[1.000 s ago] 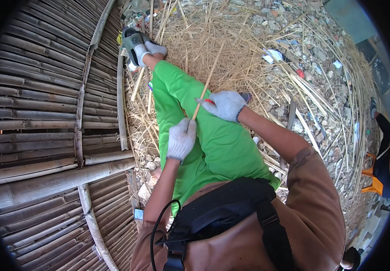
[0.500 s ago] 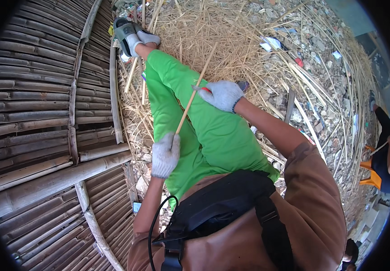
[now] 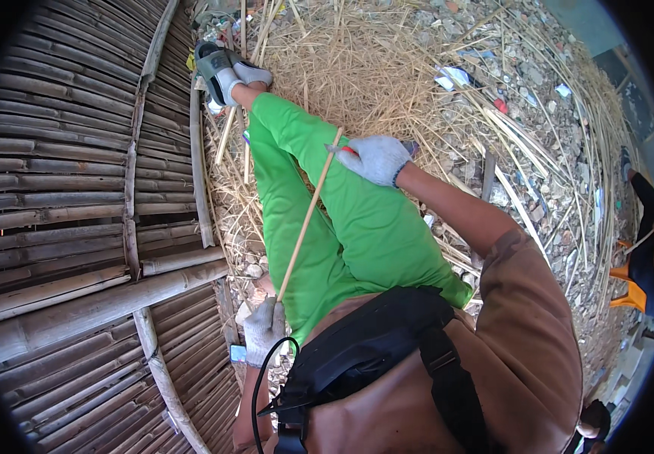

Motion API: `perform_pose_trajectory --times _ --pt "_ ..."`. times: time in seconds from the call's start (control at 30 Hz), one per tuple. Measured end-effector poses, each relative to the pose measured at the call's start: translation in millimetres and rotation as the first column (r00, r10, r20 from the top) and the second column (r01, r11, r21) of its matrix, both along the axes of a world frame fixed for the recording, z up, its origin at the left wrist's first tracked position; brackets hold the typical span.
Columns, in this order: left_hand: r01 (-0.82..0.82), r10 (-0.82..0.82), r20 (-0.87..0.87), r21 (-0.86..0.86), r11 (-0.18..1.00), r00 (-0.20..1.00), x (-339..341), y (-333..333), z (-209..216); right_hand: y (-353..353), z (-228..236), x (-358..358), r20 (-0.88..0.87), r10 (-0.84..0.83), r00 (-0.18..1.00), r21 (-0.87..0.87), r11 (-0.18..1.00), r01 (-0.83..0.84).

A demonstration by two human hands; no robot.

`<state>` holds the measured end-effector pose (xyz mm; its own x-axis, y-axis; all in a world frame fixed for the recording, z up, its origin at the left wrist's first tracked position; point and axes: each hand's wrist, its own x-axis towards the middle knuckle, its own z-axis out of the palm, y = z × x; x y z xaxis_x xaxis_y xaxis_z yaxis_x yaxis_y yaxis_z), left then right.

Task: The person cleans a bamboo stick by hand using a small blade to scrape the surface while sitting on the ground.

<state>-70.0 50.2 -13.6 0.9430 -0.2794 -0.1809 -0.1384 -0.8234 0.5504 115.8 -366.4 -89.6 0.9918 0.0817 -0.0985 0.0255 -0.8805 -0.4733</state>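
Note:
A thin, pale strip of split bamboo slants across my green trousers. Its near end is in the closed fingers of my gloved left hand, low beside my hip. Over my thigh, my gloved right hand grips a small knife with a red handle. The short blade lies against the strip close to its far end. Most of the knife's handle is hidden inside the right glove.
A bamboo slat wall rises close on my left. Dry shavings cover the ground ahead, with rubble and long strips to the right. A black bag sits across my waist. Another person is by an orange stool at far right.
My left hand has drawn back toward my hip, pulling the bamboo strip along the blade. Less of the strip now sticks out past the knife. My right hand has stayed almost in place.

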Motion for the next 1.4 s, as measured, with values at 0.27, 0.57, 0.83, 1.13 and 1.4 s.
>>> perform_pose_trajectory --times 0.27,0.57,0.83,1.13,1.4 --pt "-0.002 -0.008 0.161 0.058 0.998 0.987 -30.5 73.1 -32.3 -52.8 17.0 11.1 -0.066 -0.321 0.945 0.101 0.940 0.326" --pt "-0.174 -0.019 -0.464 -0.368 0.913 0.885 115.7 -106.6 -23.4 -9.3 18.5 -2.3 0.083 -0.093 0.992 0.153 0.985 0.080" --pt "-0.164 -0.060 -0.413 -0.486 0.859 0.909 179.3 -167.9 -32.9 -1.6 1.1 -11.3 0.037 -0.032 0.999 0.006 0.999 0.031" --pt "-0.118 -0.036 -0.345 -0.414 0.902 0.938 155.5 -130.9 -31.3 5.0 4.8 -11.8 -0.020 -0.019 1.000 -0.017 1.000 0.018" --pt "-0.084 -0.012 -0.266 -0.346 0.934 0.964 94.2 -46.9 -18.0 2.1 1.6 -13.5 -0.031 -0.040 0.999 0.009 0.999 0.040"
